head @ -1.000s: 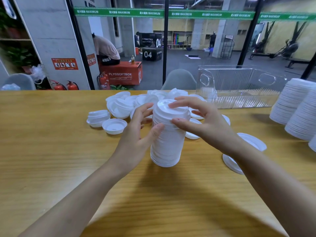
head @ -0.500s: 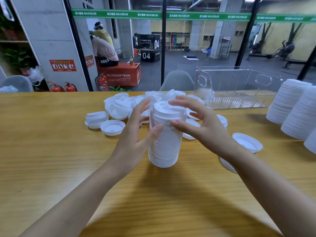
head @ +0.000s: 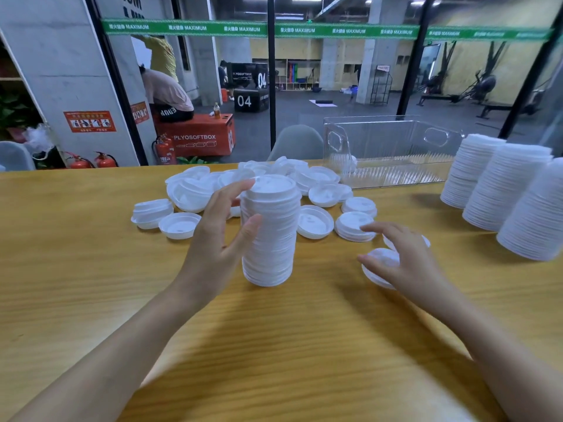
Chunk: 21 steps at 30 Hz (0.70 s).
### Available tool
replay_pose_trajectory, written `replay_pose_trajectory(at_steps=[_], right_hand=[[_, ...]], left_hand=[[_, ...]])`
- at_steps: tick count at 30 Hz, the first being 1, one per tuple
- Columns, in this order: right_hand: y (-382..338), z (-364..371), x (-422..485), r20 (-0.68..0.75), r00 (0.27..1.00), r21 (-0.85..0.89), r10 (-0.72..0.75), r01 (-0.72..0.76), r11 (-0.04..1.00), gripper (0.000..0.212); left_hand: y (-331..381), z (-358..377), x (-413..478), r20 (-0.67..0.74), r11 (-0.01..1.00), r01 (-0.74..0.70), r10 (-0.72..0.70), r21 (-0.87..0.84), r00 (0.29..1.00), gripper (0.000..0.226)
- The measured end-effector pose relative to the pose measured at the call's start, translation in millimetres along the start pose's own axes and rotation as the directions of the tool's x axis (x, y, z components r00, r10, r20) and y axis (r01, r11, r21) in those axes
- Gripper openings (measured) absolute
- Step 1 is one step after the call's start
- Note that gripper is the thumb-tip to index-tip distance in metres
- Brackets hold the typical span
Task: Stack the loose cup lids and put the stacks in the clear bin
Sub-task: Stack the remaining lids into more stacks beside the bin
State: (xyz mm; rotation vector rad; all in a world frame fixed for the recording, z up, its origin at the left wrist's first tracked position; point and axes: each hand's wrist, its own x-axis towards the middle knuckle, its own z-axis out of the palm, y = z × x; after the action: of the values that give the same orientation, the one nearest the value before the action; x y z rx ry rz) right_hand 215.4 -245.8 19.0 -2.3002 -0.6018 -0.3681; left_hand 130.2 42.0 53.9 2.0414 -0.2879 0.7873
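Head cam: left hand (head: 213, 239) curls fingers and thumb round the tall white plastic lid stack (head: 269, 239), steadying it; right hand (head: 408, 263), fingers spread, hovers over a loose white lid (head: 379, 256).

PLYOSOFTBOX on the orange box (head: 198, 141) — 04 on the black box (head: 250, 100) — MAXIMUM along the green band (head: 274, 29).

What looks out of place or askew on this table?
Nothing looks damaged. The loose lids lie in a jumbled heap behind the tall stack, some rim up, some dome up. Three finished stacks stand on the table right of the clear bin, not in it.
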Motion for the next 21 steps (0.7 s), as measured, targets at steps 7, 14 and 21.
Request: replay_pose_trajectory(at_steps=[7, 14, 21], right_hand=[[0.6, -8.7, -25.6, 0.040, 0.976, -0.572, 0.214, -0.153, 0.806, 0.056], [-2.7, -0.9, -26.3, -0.093, 0.973, -0.657, 0.211, -0.219, 0.721, 0.062], [-11.5, -2.0, -27.7, -0.068, 0.968, -0.762, 0.243, -0.208, 0.613, 0.062]], left_hand=[[-1.9, 1.3, -0.4, -0.004, 1.000, -0.002, 0.002, 0.006, 1.000, 0.047], [-3.8, 1.3, 0.0, -0.005, 1.000, 0.003, -0.003, -0.006, 1.000, 0.046], [-3.7, 1.3, 0.5, -0.003, 1.000, -0.001, 0.001, -0.014, 1.000, 0.045]])
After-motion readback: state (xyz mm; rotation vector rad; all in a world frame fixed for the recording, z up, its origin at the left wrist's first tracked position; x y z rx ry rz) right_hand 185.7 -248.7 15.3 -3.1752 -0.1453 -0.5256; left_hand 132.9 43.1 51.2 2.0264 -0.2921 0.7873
